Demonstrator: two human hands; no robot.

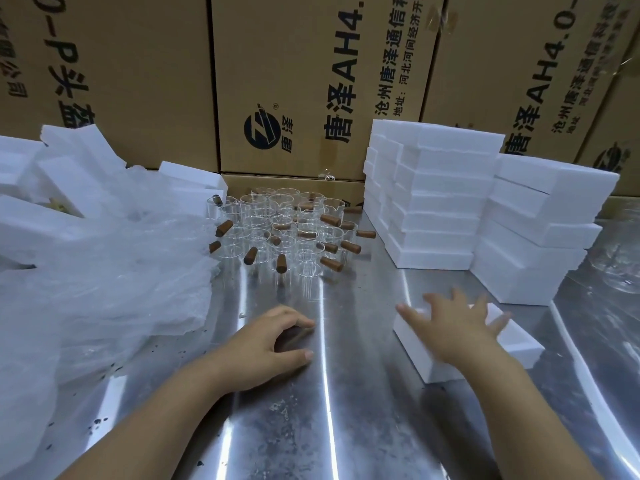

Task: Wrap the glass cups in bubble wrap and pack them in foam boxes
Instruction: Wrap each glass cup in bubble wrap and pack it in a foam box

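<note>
Several clear glass cups (pixel 282 233) with brown wooden handles stand clustered at the middle of the steel table. My left hand (pixel 273 344) lies on the table in front of them, its fingers and thumb curled round a small glass cup (pixel 294 336); only the cup's brown handle shows plainly. My right hand (pixel 453 323) is spread with straight fingers over a single white foam box (pixel 516 344) lying flat at the right front. Whether the palm touches the box I cannot tell. A heap of clear bubble wrap (pixel 104 289) lies to the left.
Two stacks of white foam boxes (pixel 433 202) stand at the right rear, with a lower stack (pixel 540 233) beside them. Loose foam pieces (pixel 62 174) lie on the plastic at the left rear. Large cardboard cartons (pixel 311 81) wall off the back. More glassware (pixel 623 268) sits at the far right edge.
</note>
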